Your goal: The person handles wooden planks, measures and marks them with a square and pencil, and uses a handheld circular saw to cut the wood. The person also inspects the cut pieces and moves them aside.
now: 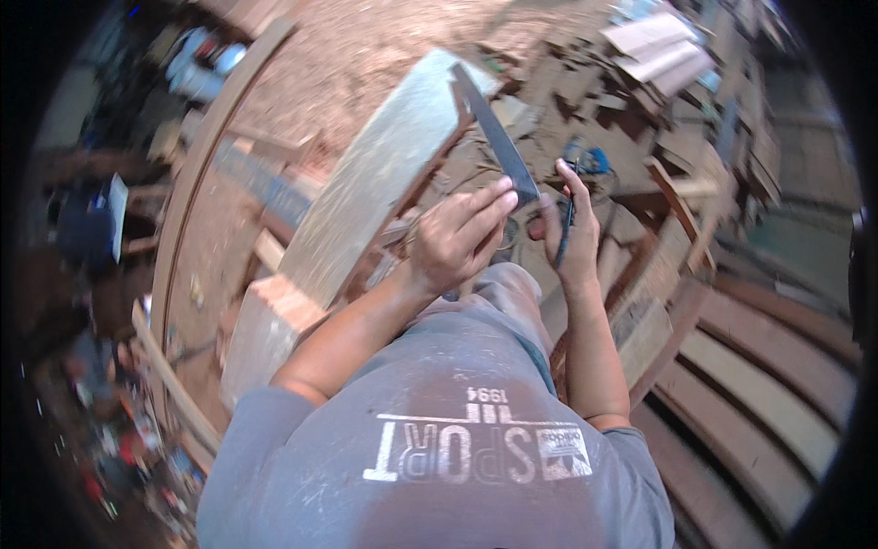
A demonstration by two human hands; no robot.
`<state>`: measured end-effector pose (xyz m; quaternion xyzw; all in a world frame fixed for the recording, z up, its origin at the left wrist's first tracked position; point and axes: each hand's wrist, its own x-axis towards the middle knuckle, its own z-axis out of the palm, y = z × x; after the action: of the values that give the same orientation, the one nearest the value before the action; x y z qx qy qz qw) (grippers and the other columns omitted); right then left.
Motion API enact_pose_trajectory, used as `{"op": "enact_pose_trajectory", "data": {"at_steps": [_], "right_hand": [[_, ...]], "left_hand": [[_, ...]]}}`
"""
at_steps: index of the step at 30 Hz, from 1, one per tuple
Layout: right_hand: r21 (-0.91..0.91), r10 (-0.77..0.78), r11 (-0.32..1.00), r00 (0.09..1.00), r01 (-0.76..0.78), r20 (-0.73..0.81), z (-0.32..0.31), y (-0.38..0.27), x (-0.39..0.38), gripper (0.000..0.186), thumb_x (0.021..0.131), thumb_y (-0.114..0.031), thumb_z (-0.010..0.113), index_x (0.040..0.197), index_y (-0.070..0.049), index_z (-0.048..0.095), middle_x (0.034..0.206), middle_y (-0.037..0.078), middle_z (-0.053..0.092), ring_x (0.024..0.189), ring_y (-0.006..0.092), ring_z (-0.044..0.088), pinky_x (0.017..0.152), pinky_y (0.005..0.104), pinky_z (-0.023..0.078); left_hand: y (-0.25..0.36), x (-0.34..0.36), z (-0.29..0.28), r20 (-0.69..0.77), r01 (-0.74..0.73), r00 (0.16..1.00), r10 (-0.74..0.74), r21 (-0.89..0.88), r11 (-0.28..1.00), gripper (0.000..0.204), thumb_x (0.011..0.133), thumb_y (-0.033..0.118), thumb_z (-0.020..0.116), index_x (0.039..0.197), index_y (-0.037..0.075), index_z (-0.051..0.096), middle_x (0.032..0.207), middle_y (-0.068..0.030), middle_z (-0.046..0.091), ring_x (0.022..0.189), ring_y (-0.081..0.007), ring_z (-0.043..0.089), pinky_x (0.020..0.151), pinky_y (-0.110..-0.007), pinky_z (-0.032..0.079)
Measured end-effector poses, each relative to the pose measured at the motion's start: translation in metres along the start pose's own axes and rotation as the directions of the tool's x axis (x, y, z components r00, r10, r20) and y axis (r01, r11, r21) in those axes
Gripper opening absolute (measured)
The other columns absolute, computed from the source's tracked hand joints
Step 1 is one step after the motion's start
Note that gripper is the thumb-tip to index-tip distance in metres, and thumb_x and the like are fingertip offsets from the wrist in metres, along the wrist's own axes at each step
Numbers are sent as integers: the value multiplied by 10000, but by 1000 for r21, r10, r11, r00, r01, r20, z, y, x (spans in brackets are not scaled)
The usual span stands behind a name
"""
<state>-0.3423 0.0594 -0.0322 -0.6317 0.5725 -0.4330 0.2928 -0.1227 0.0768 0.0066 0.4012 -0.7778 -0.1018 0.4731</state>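
Note:
In front of my chest, my left hand (465,233) grips the near end of a long, flat, dark metal blade (497,133). It slants away over the edge of a pale plank (366,183), narrowing toward its far tip. My right hand (574,229) is raised close beside the blade's near end, thumb beside that end and forefinger pointing up. A slim dark stick (566,229), perhaps a pencil or pen, is held in this hand. Its exact kind cannot be made out.
Wood scraps (549,101) litter the ground ahead, with sawdust (366,46) beyond the plank. Curved boards (759,403) are stacked at the right. A long bent wooden strip (197,165) stands at the left. Blue-and-white containers (197,78) lie at the far left.

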Motion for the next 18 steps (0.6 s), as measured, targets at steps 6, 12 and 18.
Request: {"op": "enact_pose_trajectory", "data": {"at_steps": [6,12,18], "right_hand": [[-439,-400,845,906,307,-136,-95,-32,-41,700,847,-106,895,1469,-61,578,1422,185,683,1437,375,570,1172,473,463],[-163,279,901,824,-403,-493,-116,-2,-152,419,976,-154,801,1337,-22,633,1164,227,742,1082,329,718,968,477,549],[-275,395,471,479,-838,-784,-175,92,-318,395,1020,-144,712,1375,1,615,1257,261,711,1188,458,678,998,522,530]], "left_hand": [[35,33,21,95,-59,987,126,-522,851,385,902,-67,769,1284,-36,743,1058,-189,818,888,-296,826,730,-366,670],[5,48,52,278,88,960,23,-381,920,319,974,120,809,1267,1,769,1173,-198,798,1092,-272,788,970,-384,619],[-126,36,14,155,542,836,-526,-97,835,346,1042,235,765,1313,20,769,1241,-158,792,1140,-230,740,1007,-350,569]]}}
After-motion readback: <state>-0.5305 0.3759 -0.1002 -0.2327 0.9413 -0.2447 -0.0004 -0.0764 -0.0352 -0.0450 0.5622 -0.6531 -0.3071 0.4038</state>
